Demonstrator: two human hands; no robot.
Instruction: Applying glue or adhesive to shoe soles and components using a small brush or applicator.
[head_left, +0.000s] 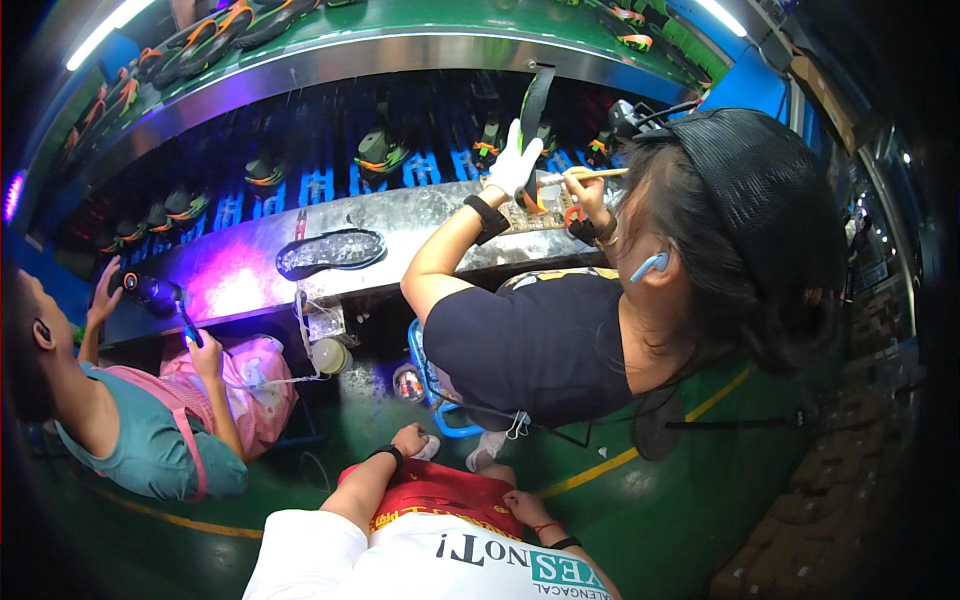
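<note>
My left hand (410,440), with a black band at the wrist, is closed at the left upper edge of my red apron (440,495). Nothing shows in its curled fingers. On the apron's other side rests my right hand (527,508), its fingers curled in and no object visible in them. Ahead, a co-worker in a black cap (745,175) holds up a shoe sole (536,105) in a white-gloved hand (515,163). That person's other hand holds a brush (590,174). To the left, a second co-worker in a teal top (160,435) handles a black lamp-like tool (150,288).
A dark sole (330,254) lies on the metal bench (430,205). Behind it, several shoes (378,155) stand on blue holders, below a green shelf (390,20) with more footwear. A blue stool (425,370) and a round-based stand (660,428) are on the green floor (620,510).
</note>
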